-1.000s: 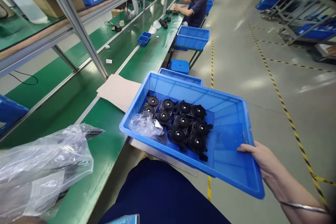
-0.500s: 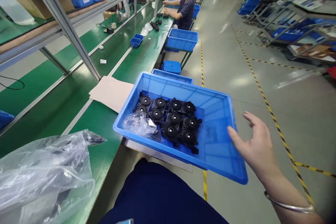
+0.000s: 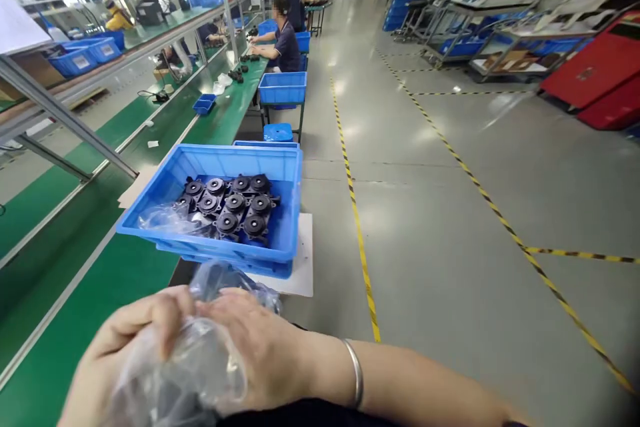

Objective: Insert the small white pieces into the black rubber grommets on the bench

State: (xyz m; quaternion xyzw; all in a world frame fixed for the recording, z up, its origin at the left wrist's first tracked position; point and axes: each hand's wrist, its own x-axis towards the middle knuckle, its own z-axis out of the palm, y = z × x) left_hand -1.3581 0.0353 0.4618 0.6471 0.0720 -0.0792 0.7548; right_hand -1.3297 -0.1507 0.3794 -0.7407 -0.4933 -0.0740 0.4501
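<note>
A clear plastic bag is bunched up close in front of me, with greyish, dark contents blurred inside. My left hand is closed on the gathered plastic. From the other side my right hand, with a bangle at the wrist, presses its fingers around the same bag. Some of the plastic bulges out beyond both hands. Just past them stands a blue bin. Several black round-topped parts lie in rows inside it. A crumpled clear bag rests at the bin's left side.
A green workbench runs along the left, with cardboard beside the bin. A white board juts out under the bin. Farther along are a small blue tray, another blue bin and seated co-workers.
My right hand has left the bin's right side and come to the plastic bag. The bag is off the bench and in both hands. The bin sits squarer to the bench; my view has swung right.
</note>
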